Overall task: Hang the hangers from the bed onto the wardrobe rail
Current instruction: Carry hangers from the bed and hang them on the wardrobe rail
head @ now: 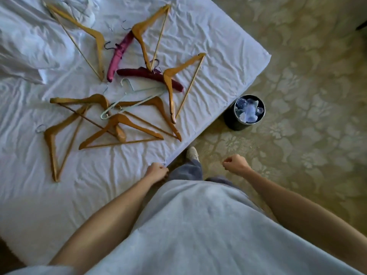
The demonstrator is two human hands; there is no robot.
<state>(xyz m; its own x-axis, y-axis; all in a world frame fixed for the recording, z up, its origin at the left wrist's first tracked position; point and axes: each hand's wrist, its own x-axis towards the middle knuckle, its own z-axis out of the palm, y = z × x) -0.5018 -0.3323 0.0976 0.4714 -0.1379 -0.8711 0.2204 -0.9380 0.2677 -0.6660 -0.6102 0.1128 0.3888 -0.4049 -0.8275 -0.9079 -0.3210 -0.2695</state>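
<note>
Several wooden hangers (119, 130) lie scattered on the white bed sheet (218, 56), some crossing each other. Two padded hangers lie among them, a pink one (119, 54) and a dark red one (149, 75), along with a pale plastic hanger (131, 98). My left hand (156, 171) hangs at the bed's near edge with its fingers curled, holding nothing. Over the carpet my right hand (235, 163) is a loose fist, also holding nothing. Both hands are well short of the nearest hanger. No wardrobe rail is in view.
A dark round waste bin (230, 120) with plastic bottles in it stands on the patterned carpet (297, 76) beside the bed's corner. Crumpled white bedding (25, 42) lies at the upper left. My foot (192, 152) is beside the bed edge.
</note>
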